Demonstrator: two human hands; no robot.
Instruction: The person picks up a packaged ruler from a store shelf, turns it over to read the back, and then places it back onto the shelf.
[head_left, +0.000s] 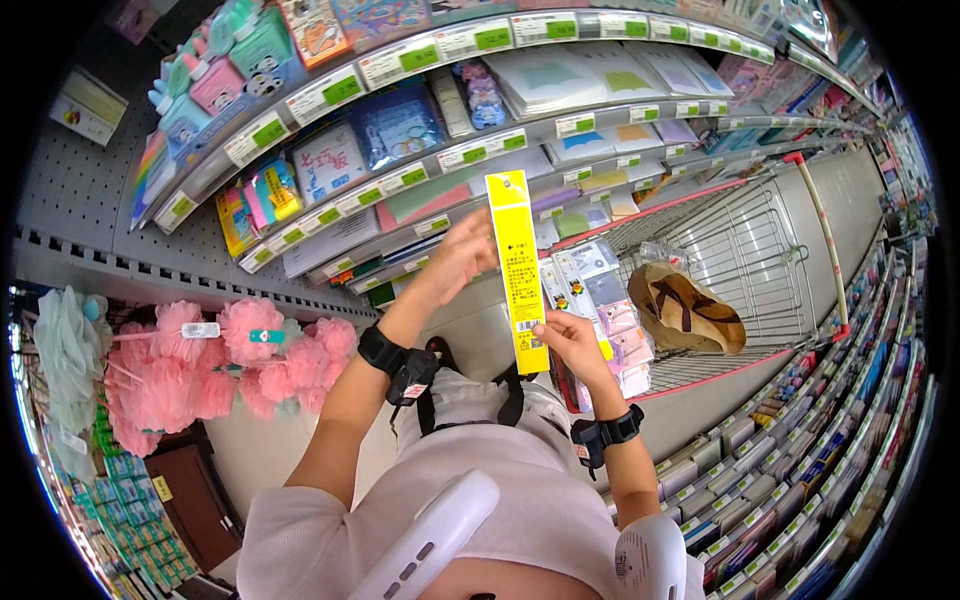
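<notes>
A long, narrow yellow package (517, 277) with a hang hole at its top and printed writing is held upright before me. My right hand (576, 341) pinches its lower right edge, thumb on the printed face. My left hand (463, 259) is at the upper left edge, its fingers bent; whether they grip the package or only rest by it cannot be told. Just right of the package, several flat packets (615, 300) in clear wrapping lie at the near end of a wire shopping cart (780, 247). Inside the cart is a brown-and-tan hat-like fabric item (686, 307).
Shelves of stationery with a price-tag rail (465, 154) curve ahead of me. Pink mesh bath puffs (247, 337) hang at left beside a perforated metal panel (112, 180). Low racks of notebooks (787, 480) run along the right, past the cart. Tiled floor (262, 442) shows at left.
</notes>
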